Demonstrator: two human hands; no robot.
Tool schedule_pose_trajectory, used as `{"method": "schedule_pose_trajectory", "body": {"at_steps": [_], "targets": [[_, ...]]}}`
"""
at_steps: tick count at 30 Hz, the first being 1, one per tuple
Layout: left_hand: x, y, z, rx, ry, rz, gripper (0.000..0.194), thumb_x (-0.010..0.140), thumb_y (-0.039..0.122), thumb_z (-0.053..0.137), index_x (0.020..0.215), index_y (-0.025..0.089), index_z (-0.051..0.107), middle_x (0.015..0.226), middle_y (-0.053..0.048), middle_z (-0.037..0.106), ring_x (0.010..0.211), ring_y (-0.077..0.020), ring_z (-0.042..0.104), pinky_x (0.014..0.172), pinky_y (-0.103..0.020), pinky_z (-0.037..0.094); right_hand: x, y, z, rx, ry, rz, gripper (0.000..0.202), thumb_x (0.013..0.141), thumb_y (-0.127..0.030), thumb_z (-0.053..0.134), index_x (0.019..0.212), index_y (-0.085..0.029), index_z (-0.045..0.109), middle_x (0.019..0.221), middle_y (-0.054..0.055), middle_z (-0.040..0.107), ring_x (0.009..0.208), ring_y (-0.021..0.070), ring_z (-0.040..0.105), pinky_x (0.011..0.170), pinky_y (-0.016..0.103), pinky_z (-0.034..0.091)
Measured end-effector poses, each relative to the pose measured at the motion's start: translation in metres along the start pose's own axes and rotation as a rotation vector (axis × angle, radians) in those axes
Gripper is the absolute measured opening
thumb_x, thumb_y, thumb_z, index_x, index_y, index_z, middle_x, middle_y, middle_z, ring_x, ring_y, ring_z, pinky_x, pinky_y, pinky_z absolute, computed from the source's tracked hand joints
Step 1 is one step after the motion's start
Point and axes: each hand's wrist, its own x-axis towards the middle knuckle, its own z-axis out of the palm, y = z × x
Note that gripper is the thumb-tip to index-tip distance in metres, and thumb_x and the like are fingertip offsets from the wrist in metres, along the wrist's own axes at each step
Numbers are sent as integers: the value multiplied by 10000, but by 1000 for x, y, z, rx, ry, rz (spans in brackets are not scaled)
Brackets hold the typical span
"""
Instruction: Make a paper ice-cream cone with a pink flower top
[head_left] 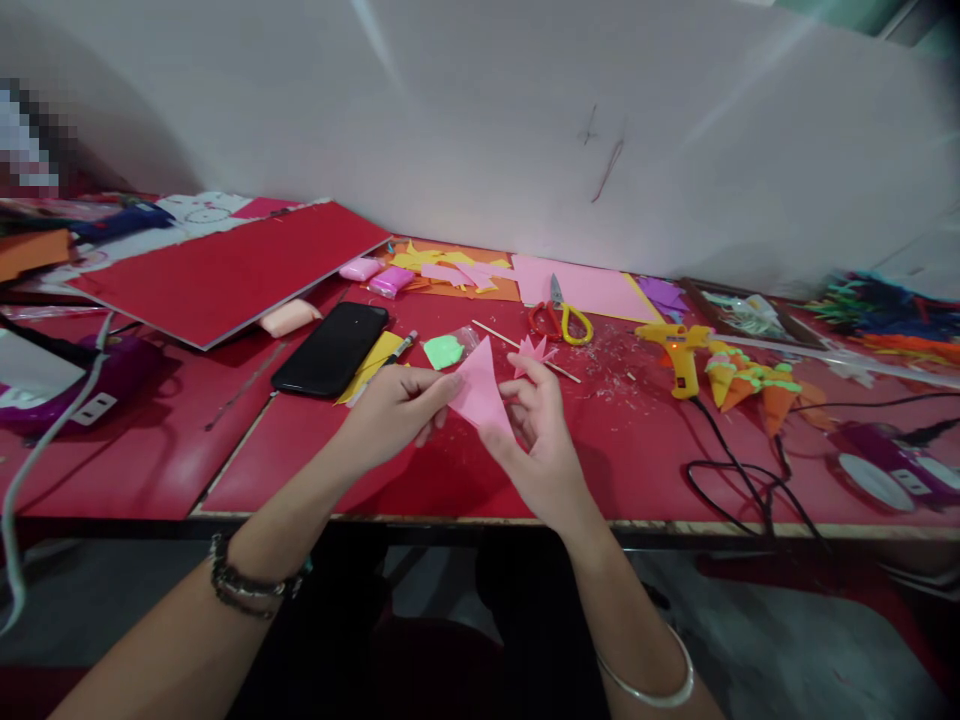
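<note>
Between my two hands is a piece of pink paper (482, 388), folded to a point at the top. My left hand (397, 412) pinches its left edge between thumb and fingers. My right hand (536, 430) has its thumb on the lower right corner, with the other fingers curled behind. Just beyond the right fingertips lies a pink paper piece with jagged points (534, 350), partly covered by them. A thin wooden stick (564, 373) runs under that piece. Green clay (444, 351) in a clear wrapper sits behind the left fingers.
Left of my hands lie a black phone (331, 350), yellow paper (373, 366) and a pen (403, 346). Scissors (561, 318) and a pink sheet (581, 285) are farther back. A yellow glue gun (679, 355), with cords, stands right beside orange cones (750, 385). A red board (232, 270) leans back left.
</note>
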Motion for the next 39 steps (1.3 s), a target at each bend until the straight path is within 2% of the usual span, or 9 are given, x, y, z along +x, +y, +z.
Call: {"method": "schedule_pose_trajectory", "body": {"at_steps": [2,6,11,17,20,24,29,33,39], "targets": [[0,0,-1,-21,3,-10,425,816,338,418,442,138,438,356,46,428,319,-32,380,364,-159,273,-1,-3,-1,-33,-64,-46,595,686,-276,621,1202,-271,325,1098,49,490,886,142,540,738,266,472],[0,0,-2,-29,-49,-5,428,818,326,413,434,138,431,338,51,406,306,-31,365,361,-165,266,-1,-6,-4,-124,-116,-79,315,749,-195,526,1056,-239,470,1070,34,519,965,148,512,848,299,429],[0,-1,-3,-1,-81,44,434,820,333,410,433,137,438,339,47,410,331,-39,381,392,-168,290,0,-7,-8,-131,-138,-117,255,761,-195,498,1015,-218,513,1023,35,547,948,152,518,829,292,433],[0,-3,-3,42,-84,70,441,827,342,397,438,138,442,344,42,423,346,-44,390,412,-169,305,2,-4,-9,-122,-80,-39,170,789,-220,464,941,-218,541,942,20,584,863,131,545,773,271,448],[-1,-3,-3,15,-111,86,442,832,339,389,442,138,442,350,42,426,347,-42,388,414,-170,307,3,-3,-10,-131,-38,-38,141,776,-268,507,895,-213,558,885,16,595,811,126,552,742,264,449],[-1,-2,-2,-33,-138,96,456,844,347,362,448,139,450,367,36,438,367,-48,406,427,-172,316,3,-2,-10,-112,-30,-73,183,724,-242,578,903,-211,554,898,18,597,817,132,555,747,266,445],[-2,-1,0,-37,-210,96,428,846,355,356,505,138,497,412,24,488,413,-64,452,486,-187,356,4,-1,-9,-72,21,-55,82,753,-241,541,809,-192,576,784,9,593,749,125,553,687,249,446],[-3,0,2,-34,-282,121,420,852,337,334,546,133,538,467,1,535,482,-86,506,549,-203,383,4,-1,-10,-77,80,24,114,760,-282,532,745,-177,572,703,2,577,667,115,535,638,242,441],[-2,1,8,39,-234,165,354,812,355,423,543,138,503,487,25,508,483,-74,474,508,-191,347,4,-2,-10,-21,92,30,82,765,-266,523,780,-187,536,727,1,592,681,112,551,619,227,441]]}}
